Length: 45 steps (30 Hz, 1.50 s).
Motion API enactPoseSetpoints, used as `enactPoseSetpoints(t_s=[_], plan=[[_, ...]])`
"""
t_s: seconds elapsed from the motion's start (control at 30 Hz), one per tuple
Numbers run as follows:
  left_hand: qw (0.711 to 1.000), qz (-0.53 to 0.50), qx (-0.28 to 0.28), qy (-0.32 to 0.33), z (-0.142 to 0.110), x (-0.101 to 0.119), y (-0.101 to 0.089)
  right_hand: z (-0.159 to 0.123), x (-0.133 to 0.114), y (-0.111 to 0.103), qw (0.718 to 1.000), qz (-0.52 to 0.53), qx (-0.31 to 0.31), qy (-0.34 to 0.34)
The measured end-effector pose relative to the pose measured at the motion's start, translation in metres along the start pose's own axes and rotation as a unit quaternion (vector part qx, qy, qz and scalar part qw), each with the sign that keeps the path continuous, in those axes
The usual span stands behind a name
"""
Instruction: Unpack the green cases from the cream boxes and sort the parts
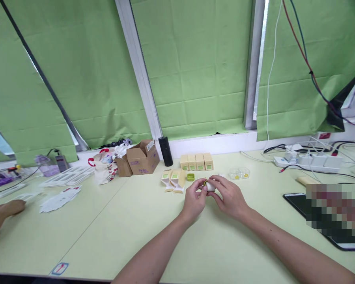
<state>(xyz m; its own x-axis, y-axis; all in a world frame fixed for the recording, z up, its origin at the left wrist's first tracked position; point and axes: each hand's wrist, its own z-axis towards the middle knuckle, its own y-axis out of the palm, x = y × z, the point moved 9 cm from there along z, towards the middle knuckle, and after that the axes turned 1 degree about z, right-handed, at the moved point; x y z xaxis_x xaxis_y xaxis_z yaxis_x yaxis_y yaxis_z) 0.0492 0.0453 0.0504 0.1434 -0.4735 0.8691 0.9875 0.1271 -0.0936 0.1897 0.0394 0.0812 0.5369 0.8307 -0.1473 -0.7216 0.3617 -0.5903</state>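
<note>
My left hand (194,199) and my right hand (229,196) meet over the pale green table (136,236), both pinched round a small white round case with a green and yellow rim (209,185). Just beyond them lies a small green lid (190,177). Two opened cream boxes with green labels (174,180) stand to the left of it. A row of several shut cream boxes (196,161) lines the back. Small clear containers with yellow bits (239,173) sit to the right.
A black cylinder (165,151) and open cardboard boxes (139,158) stand at the back. Flat white packaging (59,197) lies at left, near another person's hand (6,209). A power strip with cables (307,161) and a phone (298,201) are at right.
</note>
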Motion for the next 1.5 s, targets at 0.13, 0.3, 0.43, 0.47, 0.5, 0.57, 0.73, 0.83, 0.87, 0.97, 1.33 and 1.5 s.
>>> enactPoseSetpoints(t_s=[0.13,0.3,0.43,0.47,0.5,0.57,0.73,0.83,0.87,0.97,1.33,1.5], plan=[[1.0,0.014,0.0,-0.01,0.0,0.001,0.001,0.001,0.001,0.001,1.0,0.0,-0.006,0.003],[0.999,0.023,-0.001,-0.022,0.001,0.002,0.004,0.002,0.0,0.01,0.998,0.032,-0.044,0.014],[0.999,0.039,0.008,-0.036,0.002,0.002,0.004,0.002,0.0,0.017,0.996,0.048,-0.07,0.019],[0.998,0.039,0.011,-0.039,0.003,0.001,0.004,0.003,0.0,0.017,0.996,0.046,-0.071,0.02],[0.998,0.038,0.014,-0.041,0.003,0.0,0.004,0.003,0.0,0.018,0.996,0.045,-0.072,0.021],[0.998,0.03,0.018,-0.046,0.004,-0.002,0.004,0.003,0.001,0.018,0.996,0.045,-0.074,0.025],[0.998,0.026,0.033,-0.05,0.005,-0.006,0.002,0.001,0.005,0.019,0.994,0.068,-0.064,0.048],[0.998,0.034,0.03,-0.043,0.004,-0.002,-0.001,-0.001,0.011,0.019,0.991,0.096,-0.058,0.072],[0.998,0.045,0.024,-0.034,0.004,0.002,-0.002,-0.002,0.012,0.019,0.99,0.109,-0.053,0.075],[0.995,0.1,-0.001,0.017,0.003,0.015,-0.006,-0.003,0.015,0.016,0.984,0.15,-0.039,0.084],[0.992,0.115,-0.048,-0.011,0.007,-0.004,-0.003,-0.008,0.035,0.031,0.944,0.263,-0.046,0.191],[0.997,0.057,-0.033,-0.035,0.01,-0.011,-0.002,-0.009,0.043,0.035,0.915,0.317,-0.025,0.249]])
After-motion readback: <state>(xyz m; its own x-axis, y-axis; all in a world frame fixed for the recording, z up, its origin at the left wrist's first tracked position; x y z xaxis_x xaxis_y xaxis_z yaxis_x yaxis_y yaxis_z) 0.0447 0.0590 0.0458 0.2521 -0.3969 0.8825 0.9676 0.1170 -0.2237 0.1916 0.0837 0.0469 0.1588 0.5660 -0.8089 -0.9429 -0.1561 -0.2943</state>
